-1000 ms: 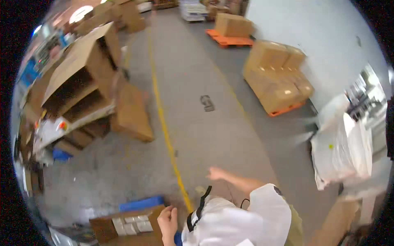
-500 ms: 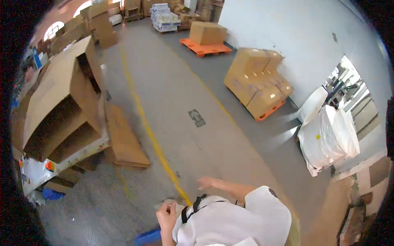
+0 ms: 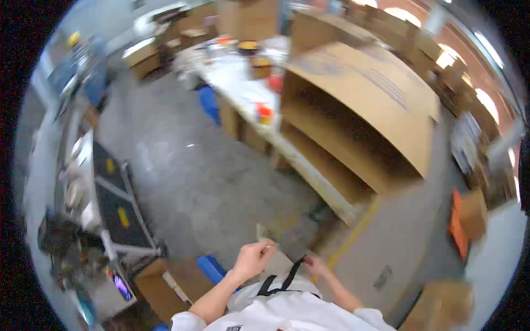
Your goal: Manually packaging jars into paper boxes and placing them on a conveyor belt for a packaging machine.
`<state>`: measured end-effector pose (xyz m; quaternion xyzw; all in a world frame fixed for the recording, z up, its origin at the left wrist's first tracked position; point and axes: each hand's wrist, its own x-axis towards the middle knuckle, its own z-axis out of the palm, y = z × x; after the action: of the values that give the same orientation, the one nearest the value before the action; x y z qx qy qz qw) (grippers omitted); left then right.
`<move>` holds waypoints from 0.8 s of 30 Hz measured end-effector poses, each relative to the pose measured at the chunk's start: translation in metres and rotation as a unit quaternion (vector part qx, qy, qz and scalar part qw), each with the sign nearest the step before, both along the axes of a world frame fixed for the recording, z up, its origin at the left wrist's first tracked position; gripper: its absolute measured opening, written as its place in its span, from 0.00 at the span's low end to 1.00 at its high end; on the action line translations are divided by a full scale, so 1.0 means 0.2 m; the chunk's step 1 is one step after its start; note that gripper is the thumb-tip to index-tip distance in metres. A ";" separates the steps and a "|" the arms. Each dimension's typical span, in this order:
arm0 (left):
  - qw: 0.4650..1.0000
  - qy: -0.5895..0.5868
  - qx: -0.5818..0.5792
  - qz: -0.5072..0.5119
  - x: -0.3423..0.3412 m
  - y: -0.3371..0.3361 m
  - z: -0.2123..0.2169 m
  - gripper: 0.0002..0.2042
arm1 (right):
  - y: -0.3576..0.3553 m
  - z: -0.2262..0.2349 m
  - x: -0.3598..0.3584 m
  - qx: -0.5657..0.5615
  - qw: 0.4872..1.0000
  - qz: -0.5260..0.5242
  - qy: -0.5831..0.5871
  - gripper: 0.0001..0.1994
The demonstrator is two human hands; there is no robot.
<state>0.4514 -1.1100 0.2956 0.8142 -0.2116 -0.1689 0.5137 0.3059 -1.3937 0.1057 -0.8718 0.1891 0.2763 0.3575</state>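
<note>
- Black strap point(image 3: 292, 274), flat and narrow with a plain dark look, is lying at waist level against a white shirt point(image 3: 298, 311). One length is rising at a slant toward the right, and a shorter bit is showing just to its left.
- Right hand point(image 3: 314, 266) is sitting right at the strap's upper end, fingers bent. It's looking like contact, but blur is hiding the fingertips, so I can't tell if they're pinching it.
- Left hand point(image 3: 255, 259) is hovering left of the strap, apart from it, fingers curled in and thumb close to the index finger. Can't tell if anything's between them.
- Blue thing point(image 3: 211, 268) is resting just past the left forearm, next to an open cardboard box point(image 3: 157, 284).
- Phone point(image 3: 121, 287) is glowing purple further left.
- Up ahead, a white-topped workbench point(image 3: 236, 77) is running across the grey floor point(image 3: 182, 187), with a big open-sided carton point(image 3: 364, 83) sitting on it.
- Yellow line point(image 3: 359, 231) is crossing the floor on the right, and an orange pallet point(image 3: 457, 223) is showing farther out.
</note>
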 end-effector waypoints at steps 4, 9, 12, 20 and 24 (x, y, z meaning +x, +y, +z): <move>0.992 -0.010 0.040 0.123 0.51 0.23 -0.01 0.16 | 0.22 -0.05 0.88 0.088 0.993 0.075 0.001 0.24; 0.973 -0.054 0.143 0.173 1.08 0.54 -0.10 0.19 | 0.54 -0.07 2.10 0.089 0.965 0.238 -0.062 0.28; 0.964 -0.004 0.146 0.222 1.41 0.64 -0.04 0.18 | 0.77 0.10 2.80 0.062 0.939 0.313 -0.131 0.26; 0.933 0.104 0.091 0.331 2.36 0.90 -0.36 0.18 | 1.16 0.17 4.05 0.113 0.920 0.294 -0.234 0.19; 0.948 0.063 0.059 0.308 3.03 1.15 -0.45 0.16 | 1.15 0.05 4.37 0.053 0.947 0.266 -0.173 0.18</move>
<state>1.0566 -0.8798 0.2046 0.8562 0.0923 -0.0653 0.5041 1.1789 -1.1630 0.1151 -0.9045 -0.1298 0.2162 0.3440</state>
